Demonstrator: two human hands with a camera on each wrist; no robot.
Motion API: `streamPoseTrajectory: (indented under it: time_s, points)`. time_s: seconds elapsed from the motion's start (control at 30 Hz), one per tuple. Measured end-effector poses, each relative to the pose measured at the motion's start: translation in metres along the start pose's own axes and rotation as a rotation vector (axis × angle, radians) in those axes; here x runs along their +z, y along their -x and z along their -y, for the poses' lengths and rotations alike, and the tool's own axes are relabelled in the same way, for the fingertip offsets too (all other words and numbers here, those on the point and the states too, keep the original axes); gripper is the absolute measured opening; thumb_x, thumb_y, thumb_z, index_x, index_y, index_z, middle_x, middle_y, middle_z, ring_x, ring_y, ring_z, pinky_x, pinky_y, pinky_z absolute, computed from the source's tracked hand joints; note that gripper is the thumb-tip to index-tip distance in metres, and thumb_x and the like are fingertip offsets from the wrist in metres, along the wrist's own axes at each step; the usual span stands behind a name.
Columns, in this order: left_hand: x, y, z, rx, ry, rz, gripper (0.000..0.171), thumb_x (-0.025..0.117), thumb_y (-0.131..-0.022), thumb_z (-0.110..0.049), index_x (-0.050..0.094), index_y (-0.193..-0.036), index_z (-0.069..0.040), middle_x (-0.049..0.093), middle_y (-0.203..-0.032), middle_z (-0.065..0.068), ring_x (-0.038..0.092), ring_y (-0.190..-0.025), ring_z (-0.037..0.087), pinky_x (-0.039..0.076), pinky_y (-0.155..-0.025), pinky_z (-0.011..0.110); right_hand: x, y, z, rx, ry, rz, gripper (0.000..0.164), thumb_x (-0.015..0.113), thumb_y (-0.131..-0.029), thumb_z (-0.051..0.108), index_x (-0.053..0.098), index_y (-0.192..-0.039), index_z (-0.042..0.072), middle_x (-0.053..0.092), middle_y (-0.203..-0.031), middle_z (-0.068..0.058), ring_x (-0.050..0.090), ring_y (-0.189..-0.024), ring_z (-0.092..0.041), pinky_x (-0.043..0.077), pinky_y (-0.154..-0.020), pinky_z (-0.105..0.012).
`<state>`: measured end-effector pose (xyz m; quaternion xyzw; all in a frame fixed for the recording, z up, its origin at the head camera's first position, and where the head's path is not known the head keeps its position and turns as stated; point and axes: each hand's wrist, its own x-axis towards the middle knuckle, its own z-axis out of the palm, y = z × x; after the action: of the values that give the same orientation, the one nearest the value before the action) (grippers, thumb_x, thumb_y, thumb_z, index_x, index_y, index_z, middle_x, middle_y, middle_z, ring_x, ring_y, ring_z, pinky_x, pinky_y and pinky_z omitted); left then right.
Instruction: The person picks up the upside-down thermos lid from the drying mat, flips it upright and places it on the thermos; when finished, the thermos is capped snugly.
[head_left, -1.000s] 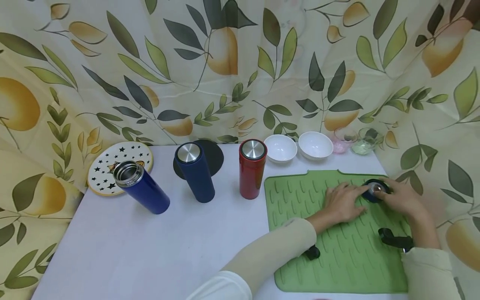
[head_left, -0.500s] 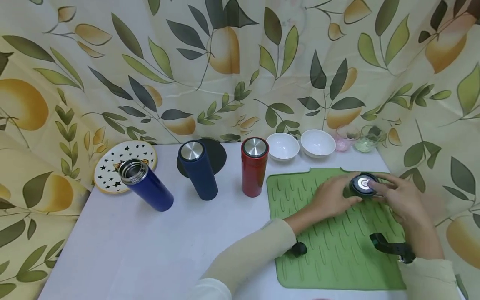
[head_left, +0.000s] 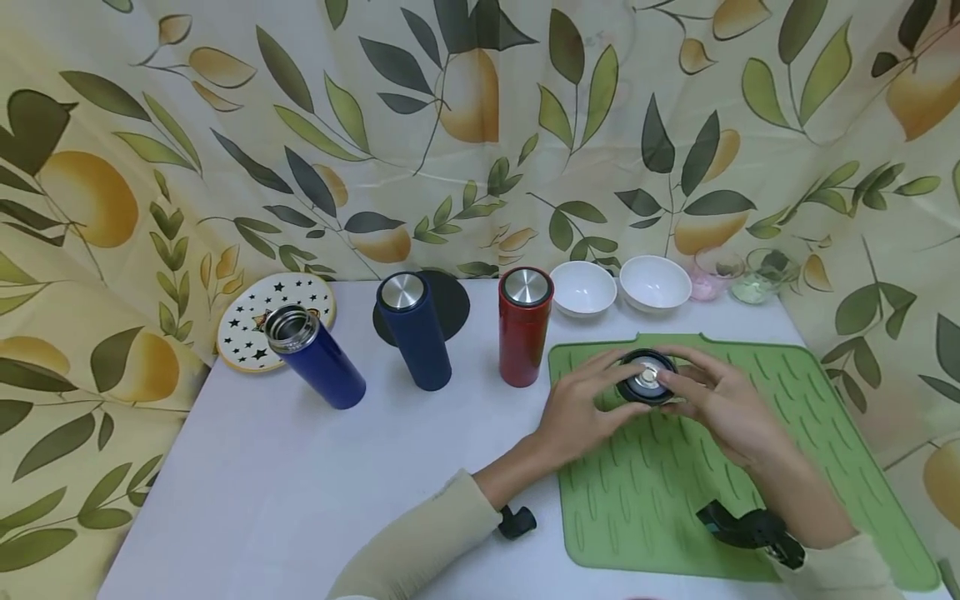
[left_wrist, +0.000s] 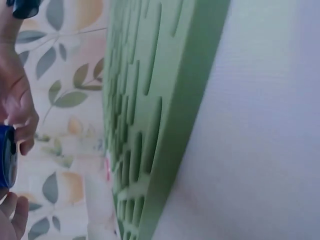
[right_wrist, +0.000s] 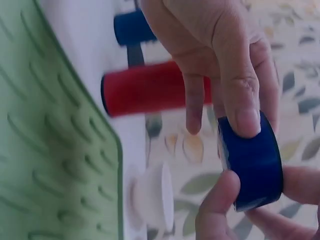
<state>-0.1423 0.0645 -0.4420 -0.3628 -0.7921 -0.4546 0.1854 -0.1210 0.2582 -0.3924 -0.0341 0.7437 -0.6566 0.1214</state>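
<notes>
A blue flask lid [head_left: 637, 385] is held above the green mat, its black and metal inner side facing up in the head view. My left hand [head_left: 573, 417] grips it from the left between thumb and fingers. From the right, my right hand [head_left: 731, 408] holds the same lid, its thumb over the inner side. The right wrist view shows the lid's smooth blue side wall [right_wrist: 255, 162] pinched by fingers of both hands. At the left of the table stands a blue flask [head_left: 326, 371] without a lid, its steel mouth uncovered.
A capped navy flask [head_left: 417, 346] and a capped red flask [head_left: 522, 342] stand left of the green mat [head_left: 622, 533]. Two white bowls [head_left: 583, 292] and two small glass cups [head_left: 708, 279] line the back. Behind the flasks lie a star-patterned round board [head_left: 251, 321] and a black disc [head_left: 453, 304].
Both hands have moved left and nearer with the lid, from the mat's far right. The left hand has gone from touching the lid to gripping its side. The flasks stand where they were.
</notes>
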Motion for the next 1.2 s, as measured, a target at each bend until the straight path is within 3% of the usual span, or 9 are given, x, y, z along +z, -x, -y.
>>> streamPoseTrajectory:
  time_s: [0.1,0.27,0.47,0.67,0.77,0.9,0.97,1.1,1.2]
  points:
    - [-0.015,0.007,0.002,0.016,0.049,-0.026,0.043,0.075,-0.077,-0.028,0.064,-0.116,-0.012,0.052,-0.130,0.005,0.041,-0.124,0.008,0.037,-0.098,0.020,0.009,-0.001,0.007,0.016,0.073,0.085,0.050,0.052,-0.095,0.026,0.037,-0.140,0.011,0.050,-0.117,-0.020,0.061,-0.095,-0.018,0.053,-0.078,-0.033]
    - [-0.036,0.013,0.011,0.034,0.134,-0.014,0.042,0.076,-0.076,-0.024,0.065,-0.114,-0.011,0.054,-0.129,0.007,0.046,-0.121,0.009,0.040,-0.096,0.021,0.022,-0.008,0.014,0.052,0.039,0.198,0.053,0.054,-0.093,0.025,0.035,-0.141,0.011,0.043,-0.128,-0.025,0.060,-0.100,-0.021,0.050,-0.086,-0.037]
    - [-0.052,0.014,0.019,0.017,0.222,0.019,0.042,0.076,-0.076,-0.021,0.065,-0.115,-0.010,0.052,-0.130,0.004,0.048,-0.119,0.009,0.042,-0.095,0.024,0.035,-0.016,0.016,0.056,0.017,0.185,0.053,0.059,-0.091,0.023,0.039,-0.138,0.009,0.046,-0.125,-0.023,0.060,-0.097,-0.021,0.050,-0.085,-0.034]
    - [-0.060,0.014,0.020,-0.028,0.231,0.035,0.054,0.076,-0.076,-0.018,0.057,-0.126,-0.013,0.050,-0.133,0.000,0.046,-0.120,0.008,0.045,-0.092,0.025,0.045,-0.019,0.019,0.022,0.043,0.147,0.053,0.060,-0.090,0.022,0.041,-0.137,0.008,0.051,-0.118,-0.022,0.060,-0.095,-0.020,0.049,-0.086,-0.031]
    - [-0.065,0.013,0.013,-0.109,0.260,0.038,0.064,0.075,-0.077,-0.016,0.046,-0.134,-0.014,0.047,-0.135,-0.001,0.046,-0.120,0.009,0.050,-0.085,0.030,0.048,-0.018,0.020,-0.019,0.109,0.090,0.051,0.061,-0.089,0.023,0.043,-0.136,0.013,0.055,-0.111,-0.020,0.058,-0.090,-0.020,0.047,-0.083,-0.033]
    - [-0.077,0.010,-0.006,-0.262,0.394,0.041,0.064,0.069,-0.083,-0.013,0.038,-0.139,-0.010,0.052,-0.130,0.008,0.051,-0.116,0.018,0.051,-0.084,0.038,0.051,-0.016,0.019,-0.155,0.192,0.001,0.050,0.061,-0.089,0.020,0.044,-0.136,0.024,0.058,-0.111,-0.015,0.058,-0.096,-0.018,0.048,-0.080,-0.029]
    - [-0.083,0.007,-0.013,-0.359,0.531,0.055,0.059,0.064,-0.087,-0.012,0.037,-0.140,-0.010,0.055,-0.125,0.013,0.054,-0.112,0.022,0.050,-0.085,0.038,0.052,-0.016,0.017,-0.279,0.232,-0.033,0.050,0.062,-0.088,0.012,0.045,-0.135,0.024,0.057,-0.117,-0.012,0.057,-0.104,-0.017,0.049,-0.084,-0.025]
    - [-0.084,0.002,-0.013,-0.596,0.860,0.083,0.048,0.054,-0.094,-0.018,0.038,-0.139,-0.018,0.059,-0.119,0.016,0.058,-0.106,0.032,0.049,-0.086,0.042,0.052,-0.018,0.013,-0.550,0.300,-0.088,0.055,0.062,-0.082,-0.007,0.049,-0.132,0.012,0.054,-0.126,-0.010,0.050,-0.117,-0.016,0.040,-0.095,-0.021]
    - [-0.080,0.000,-0.009,-0.739,1.063,0.105,0.043,0.051,-0.095,-0.028,0.042,-0.136,-0.022,0.061,-0.115,0.017,0.057,-0.102,0.040,0.048,-0.084,0.048,0.053,-0.019,0.010,-0.667,0.337,-0.125,0.058,0.064,-0.076,-0.016,0.052,-0.128,0.006,0.054,-0.126,-0.011,0.048,-0.116,-0.012,0.038,-0.096,-0.019]
